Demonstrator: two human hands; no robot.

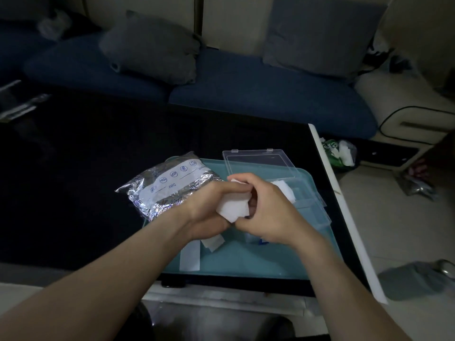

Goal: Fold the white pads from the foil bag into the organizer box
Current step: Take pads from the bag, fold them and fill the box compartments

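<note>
Both hands are being used in the head view: a white pad (232,205) is being gripped by the left hand (209,212) and pinched by the right hand (268,212) above the teal tray (246,262), between the foil bag (167,185) and the open clear box (295,193). The fold is likely being put at risk by the soft pad, which could be sprung open or dropped short of the box, where another pad (283,189) is already lying.

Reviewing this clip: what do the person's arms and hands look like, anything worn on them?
Both forearms are bare up to the frame edge: no sleeves in view. No watch, bracelet or glove shows on the left hand or the right hand, and no ring is visible, though the dim light limits detail.
</note>
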